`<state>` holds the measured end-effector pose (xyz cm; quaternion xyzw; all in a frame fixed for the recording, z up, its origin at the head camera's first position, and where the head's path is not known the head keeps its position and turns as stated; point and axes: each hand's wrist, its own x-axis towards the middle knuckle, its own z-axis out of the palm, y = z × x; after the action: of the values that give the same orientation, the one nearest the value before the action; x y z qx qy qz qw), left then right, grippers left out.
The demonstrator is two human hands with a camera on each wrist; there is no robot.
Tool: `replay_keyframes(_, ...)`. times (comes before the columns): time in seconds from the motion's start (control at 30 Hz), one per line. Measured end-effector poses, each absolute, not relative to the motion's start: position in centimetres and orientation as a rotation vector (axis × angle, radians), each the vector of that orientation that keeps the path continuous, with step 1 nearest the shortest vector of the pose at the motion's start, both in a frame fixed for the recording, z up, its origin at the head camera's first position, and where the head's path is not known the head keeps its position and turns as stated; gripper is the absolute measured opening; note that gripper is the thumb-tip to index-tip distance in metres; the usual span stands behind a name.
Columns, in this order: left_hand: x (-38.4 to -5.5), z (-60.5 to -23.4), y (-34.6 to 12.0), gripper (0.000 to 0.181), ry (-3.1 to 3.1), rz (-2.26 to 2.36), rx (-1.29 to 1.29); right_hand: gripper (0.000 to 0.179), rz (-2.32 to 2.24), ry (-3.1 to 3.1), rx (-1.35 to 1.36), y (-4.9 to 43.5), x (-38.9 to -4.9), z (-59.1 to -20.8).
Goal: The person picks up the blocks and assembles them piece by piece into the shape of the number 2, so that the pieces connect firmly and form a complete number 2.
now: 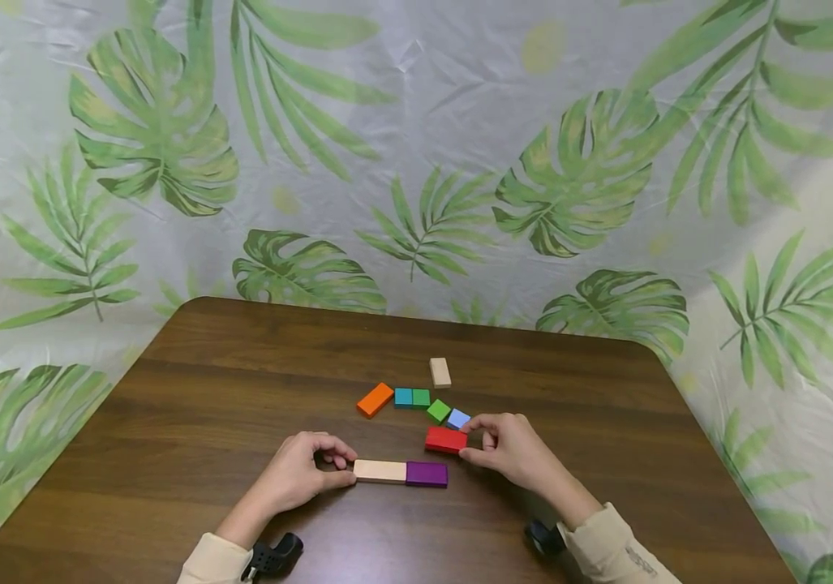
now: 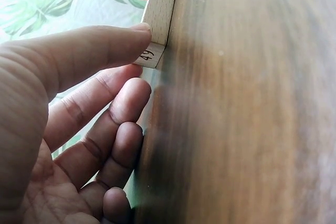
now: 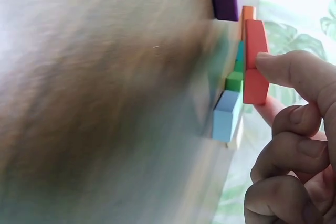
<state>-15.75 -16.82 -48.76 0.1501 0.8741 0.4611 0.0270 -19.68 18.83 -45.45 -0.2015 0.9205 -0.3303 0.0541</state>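
Observation:
My left hand (image 1: 299, 472) pinches the left end of a plain wooden block (image 1: 380, 471) on the table. The number 49 marks that block's end face (image 2: 147, 54) in the left wrist view. A purple block (image 1: 427, 474) lies end to end with the wooden one. Between thumb and fingertips, my right hand (image 1: 507, 446) holds a red block (image 1: 446, 440) by its right side, behind the purple block. In the right wrist view the red block (image 3: 255, 61) looks raised off the table, with a line across its middle.
Behind the red block lie a light blue block (image 1: 458, 418) and a green block (image 1: 438, 411). Farther back are a teal block (image 1: 403, 397), a darker green block (image 1: 421, 398), an orange block (image 1: 375, 400) and another plain wooden block (image 1: 440, 372). A leaf-patterned cloth (image 1: 423, 122) hangs behind the table (image 1: 241, 365).

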Motion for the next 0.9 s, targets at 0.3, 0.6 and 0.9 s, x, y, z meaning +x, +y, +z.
replay_keyframes(0.3, -15.8, -48.9, -16.9, 0.018, 2.699, 1.434, 0.475, 0.023, -0.920, 2.774, -0.757, 16.9, -21.0, -44.9)
replay_keyframes(0.6, -15.9, -48.9, -16.9, 0.019, 2.684, 1.447, 0.470, 0.024, -0.823, 2.726, -0.761, 14.8, -22.0, -44.3)
replay_keyframes(0.9, -15.9, -48.9, -16.9, 0.018, 2.682, 1.444, 0.464, 0.024, -0.750, 2.688, -0.837, 13.3, -23.2, -44.2)
